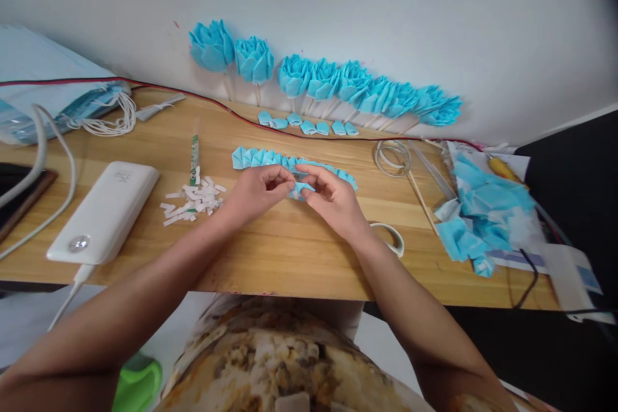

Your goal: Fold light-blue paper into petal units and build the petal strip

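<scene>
Between my two hands is a small folded blue petal (302,188), light blue and soft-looking like fabric or thin paper. The fingers of my left hand (261,192) pinch its left end. My right hand (333,196) grips its right side between thumb and fingers. Just behind the hands runs a row of similar folded blue pieces (261,158), partly hidden by my fingers. Farther back, several small folded pieces (294,120) lie in a line. Finished blue flowers (295,76) on thin sticks lean against the wall.
White paper strips (196,199) are heaped left of my hands, near a white power bank (103,209). At right lie a tape roll (390,238), a wire coil (393,159), a wooden stick (422,203) and crumpled blue scraps (492,199). A red-black cable (212,101) crosses the table's back.
</scene>
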Action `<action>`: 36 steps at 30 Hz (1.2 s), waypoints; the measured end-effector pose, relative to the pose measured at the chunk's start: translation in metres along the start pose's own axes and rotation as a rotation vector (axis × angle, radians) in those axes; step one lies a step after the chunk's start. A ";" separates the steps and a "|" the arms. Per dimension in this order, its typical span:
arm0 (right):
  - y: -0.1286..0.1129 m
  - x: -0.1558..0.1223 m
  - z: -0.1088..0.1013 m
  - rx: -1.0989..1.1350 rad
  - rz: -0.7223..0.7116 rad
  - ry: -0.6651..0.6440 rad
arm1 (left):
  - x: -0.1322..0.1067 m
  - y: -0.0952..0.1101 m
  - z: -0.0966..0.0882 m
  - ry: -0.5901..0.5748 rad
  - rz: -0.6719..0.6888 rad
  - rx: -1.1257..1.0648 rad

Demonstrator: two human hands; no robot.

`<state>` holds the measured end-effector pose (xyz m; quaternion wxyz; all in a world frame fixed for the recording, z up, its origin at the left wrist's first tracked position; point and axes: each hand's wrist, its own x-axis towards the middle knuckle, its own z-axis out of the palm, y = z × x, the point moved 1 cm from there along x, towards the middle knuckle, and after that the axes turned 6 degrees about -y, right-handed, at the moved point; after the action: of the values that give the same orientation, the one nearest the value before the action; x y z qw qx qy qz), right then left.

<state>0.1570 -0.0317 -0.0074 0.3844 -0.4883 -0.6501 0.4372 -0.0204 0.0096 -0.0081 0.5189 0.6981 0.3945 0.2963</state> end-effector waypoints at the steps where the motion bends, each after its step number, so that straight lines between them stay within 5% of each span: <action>1: -0.002 0.000 0.000 -0.006 -0.006 -0.014 | -0.001 0.001 0.000 0.014 0.007 0.026; 7: 0.000 0.000 0.000 0.018 0.012 -0.020 | -0.003 0.006 0.003 0.041 0.082 0.082; 13: 0.006 0.002 0.001 0.017 -0.006 0.106 | -0.006 0.008 0.002 0.116 0.087 0.046; 18: 0.004 0.000 0.000 -0.065 -0.049 0.247 | -0.007 0.006 0.007 -0.003 0.019 -0.020; 36: 0.002 -0.003 0.006 -0.244 -0.210 0.254 | -0.002 -0.001 0.011 0.039 -0.104 -0.199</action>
<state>0.1530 -0.0350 -0.0114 0.4450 -0.5118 -0.6919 0.2477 -0.0122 0.0027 -0.0119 0.5928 0.6157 0.4088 0.3201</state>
